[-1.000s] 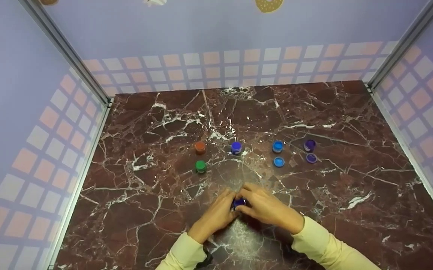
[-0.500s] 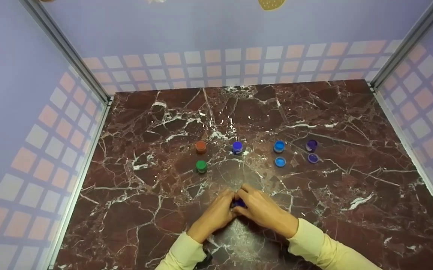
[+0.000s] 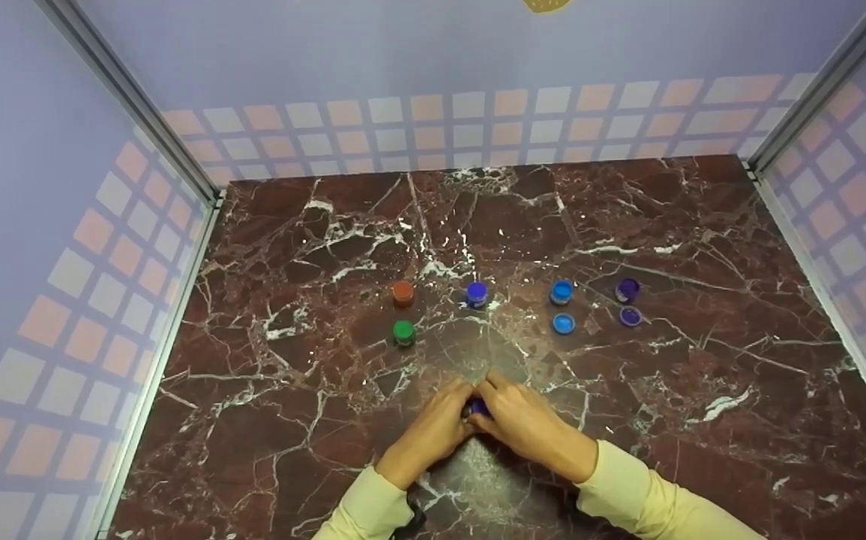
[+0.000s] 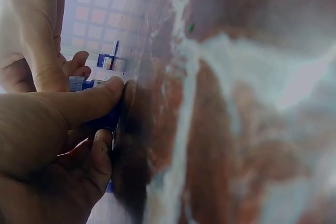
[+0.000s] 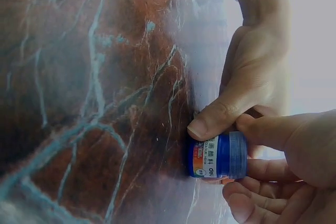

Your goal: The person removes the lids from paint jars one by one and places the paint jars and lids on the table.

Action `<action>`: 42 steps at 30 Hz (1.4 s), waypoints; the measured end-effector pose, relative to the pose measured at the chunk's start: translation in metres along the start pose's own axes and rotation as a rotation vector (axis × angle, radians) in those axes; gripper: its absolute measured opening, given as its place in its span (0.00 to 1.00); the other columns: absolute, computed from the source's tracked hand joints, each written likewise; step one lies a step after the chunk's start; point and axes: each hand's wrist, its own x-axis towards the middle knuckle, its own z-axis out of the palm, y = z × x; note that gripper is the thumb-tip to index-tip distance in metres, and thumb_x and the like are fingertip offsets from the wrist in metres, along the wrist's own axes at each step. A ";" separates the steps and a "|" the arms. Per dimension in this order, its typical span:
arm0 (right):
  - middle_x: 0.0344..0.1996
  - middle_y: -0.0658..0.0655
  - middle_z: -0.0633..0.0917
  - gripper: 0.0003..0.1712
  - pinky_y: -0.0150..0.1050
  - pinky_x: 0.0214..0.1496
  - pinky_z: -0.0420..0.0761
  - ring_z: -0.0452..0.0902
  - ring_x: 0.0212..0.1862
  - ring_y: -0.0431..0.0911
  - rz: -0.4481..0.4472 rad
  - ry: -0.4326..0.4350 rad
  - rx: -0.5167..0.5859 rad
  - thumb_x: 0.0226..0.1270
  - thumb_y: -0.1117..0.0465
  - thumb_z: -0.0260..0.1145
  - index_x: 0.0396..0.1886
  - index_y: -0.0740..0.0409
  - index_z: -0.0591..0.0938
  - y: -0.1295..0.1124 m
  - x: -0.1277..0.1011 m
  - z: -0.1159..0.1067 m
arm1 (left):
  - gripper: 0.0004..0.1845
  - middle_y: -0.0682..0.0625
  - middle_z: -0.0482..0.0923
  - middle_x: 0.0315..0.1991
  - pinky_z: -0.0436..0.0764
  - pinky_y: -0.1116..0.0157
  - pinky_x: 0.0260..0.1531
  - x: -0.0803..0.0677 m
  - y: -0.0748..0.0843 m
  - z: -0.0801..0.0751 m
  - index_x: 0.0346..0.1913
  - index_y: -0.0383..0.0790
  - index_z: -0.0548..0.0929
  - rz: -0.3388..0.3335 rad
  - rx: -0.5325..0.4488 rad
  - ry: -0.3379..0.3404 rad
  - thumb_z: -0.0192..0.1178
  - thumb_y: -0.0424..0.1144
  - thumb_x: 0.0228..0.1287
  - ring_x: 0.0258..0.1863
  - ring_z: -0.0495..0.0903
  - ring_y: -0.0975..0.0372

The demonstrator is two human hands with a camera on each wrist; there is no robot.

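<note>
A small dark blue paint jar with a printed label stands on the marble-patterned table between both hands, its ribbed cap on top. Low on the jar's body, the left hand grips it with thumb and fingers; its thumb presses beside the label in the right wrist view. The right hand pinches the cap from above with thumb and fingertips. From the head view the fingers hide most of the jar.
Farther back stand an orange jar, a green jar and a violet-blue jar. To the right are a light blue jar and a purple jar, with a light blue lid and purple lid in front.
The right hand's fingers have turned slightly and drawn closer over the cap, hiding more of the jar. The left hand stays in place; the head view has shifted a little.
</note>
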 end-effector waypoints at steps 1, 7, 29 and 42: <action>0.33 0.55 0.76 0.17 0.44 0.27 0.82 0.81 0.28 0.51 -0.006 -0.003 -0.003 0.63 0.56 0.77 0.37 0.64 0.80 0.000 0.000 0.000 | 0.15 0.47 0.80 0.46 0.79 0.56 0.54 0.000 0.000 0.000 0.45 0.37 0.80 0.003 0.000 0.000 0.73 0.31 0.58 0.50 0.80 0.53; 0.33 0.56 0.76 0.16 0.44 0.25 0.82 0.81 0.28 0.53 -0.037 -0.019 -0.005 0.63 0.58 0.76 0.37 0.64 0.81 -0.001 0.002 -0.001 | 0.15 0.47 0.81 0.44 0.79 0.55 0.55 0.002 -0.001 -0.003 0.44 0.36 0.81 0.004 -0.014 -0.016 0.74 0.37 0.60 0.52 0.81 0.51; 0.47 0.52 0.88 0.18 0.45 0.58 0.78 0.80 0.53 0.49 -0.410 -0.058 0.006 0.56 0.71 0.74 0.48 0.59 0.87 0.019 0.001 -0.005 | 0.18 0.50 0.81 0.39 0.80 0.58 0.49 0.009 0.002 -0.005 0.42 0.39 0.83 -0.032 -0.061 -0.024 0.78 0.40 0.53 0.43 0.82 0.56; 0.53 0.56 0.87 0.17 0.45 0.64 0.78 0.80 0.58 0.51 -0.296 -0.031 0.346 0.62 0.71 0.71 0.52 0.62 0.87 0.029 -0.005 -0.003 | 0.18 0.50 0.81 0.40 0.81 0.60 0.48 0.009 0.003 -0.006 0.43 0.39 0.83 -0.049 -0.080 -0.037 0.79 0.38 0.53 0.42 0.82 0.56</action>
